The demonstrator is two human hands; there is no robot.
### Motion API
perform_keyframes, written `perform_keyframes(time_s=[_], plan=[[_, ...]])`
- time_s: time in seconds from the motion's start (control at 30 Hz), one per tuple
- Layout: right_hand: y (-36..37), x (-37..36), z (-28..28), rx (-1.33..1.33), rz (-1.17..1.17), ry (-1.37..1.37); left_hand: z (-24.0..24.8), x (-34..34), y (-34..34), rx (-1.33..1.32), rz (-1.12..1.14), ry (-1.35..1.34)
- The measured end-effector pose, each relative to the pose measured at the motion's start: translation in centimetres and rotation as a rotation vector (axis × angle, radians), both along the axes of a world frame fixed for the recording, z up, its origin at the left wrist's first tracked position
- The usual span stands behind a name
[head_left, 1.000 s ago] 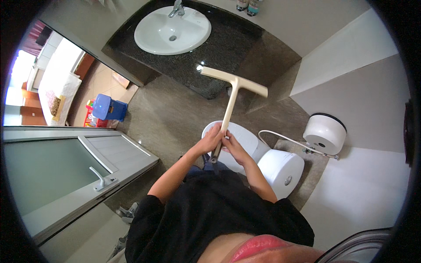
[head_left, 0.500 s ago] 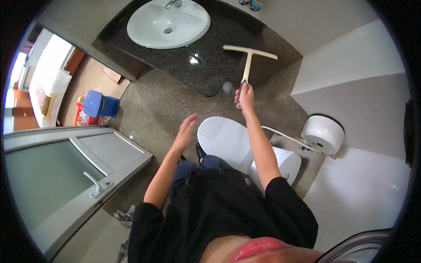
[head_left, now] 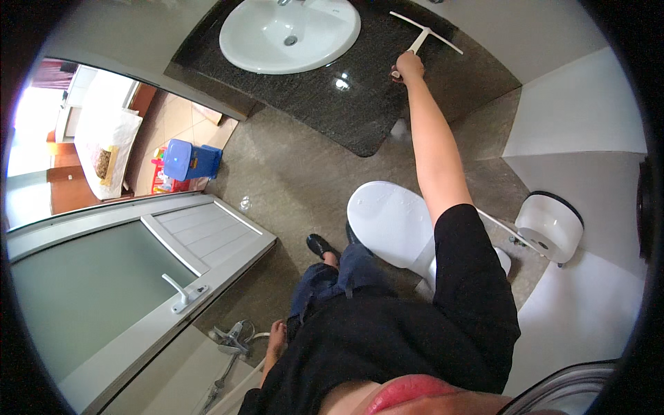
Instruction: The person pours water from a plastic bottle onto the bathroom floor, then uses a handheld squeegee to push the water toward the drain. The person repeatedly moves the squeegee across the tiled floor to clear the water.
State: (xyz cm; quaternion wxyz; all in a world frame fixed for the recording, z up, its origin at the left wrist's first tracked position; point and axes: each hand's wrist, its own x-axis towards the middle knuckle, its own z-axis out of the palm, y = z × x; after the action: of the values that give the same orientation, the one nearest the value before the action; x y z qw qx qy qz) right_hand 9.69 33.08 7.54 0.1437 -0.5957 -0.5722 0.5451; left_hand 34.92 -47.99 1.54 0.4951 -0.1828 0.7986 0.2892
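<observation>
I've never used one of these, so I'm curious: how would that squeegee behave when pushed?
The squeegee is probably stiff: it shows no obvious sag. It seems fairly light, as the right hand alone holds it out. It might glide easily over the counter, which looks glossy.

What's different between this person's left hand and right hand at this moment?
Position: the right hand reaches far out toward the dark counter, while the left hand is low at the person's side.
Grip: the right hand is closed around the handle of a pale T-shaped squeegee; no held thing shows in the left hand, though its fingers are hard to make out.
Shared: both hands are ungloved.
</observation>
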Motion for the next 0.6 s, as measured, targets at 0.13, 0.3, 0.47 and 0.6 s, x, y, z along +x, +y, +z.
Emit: perform_keyframes(time_s=[0.13,0.3,0.47,0.6], plan=[[-5.8,-0.8,-4.4,0.251,-0.003,-0.244,-0.3,0.8,0.2,0.184,-0.018,0.050],[-14.9,5.5,-4.5,0.293,0.181,-0.293,-3.5,-0.7,1.1,0.338,0.217,0.147],[-26.1,12.6,-4.3,0.333,0.297,-0.352,-8.6,-4.0,1.5,0.409,0.285,0.091],[-32.4,18.4,-4.5,0.341,0.343,-0.484,-6.5,-7.0,4.7,0.405,0.167,0.074]])
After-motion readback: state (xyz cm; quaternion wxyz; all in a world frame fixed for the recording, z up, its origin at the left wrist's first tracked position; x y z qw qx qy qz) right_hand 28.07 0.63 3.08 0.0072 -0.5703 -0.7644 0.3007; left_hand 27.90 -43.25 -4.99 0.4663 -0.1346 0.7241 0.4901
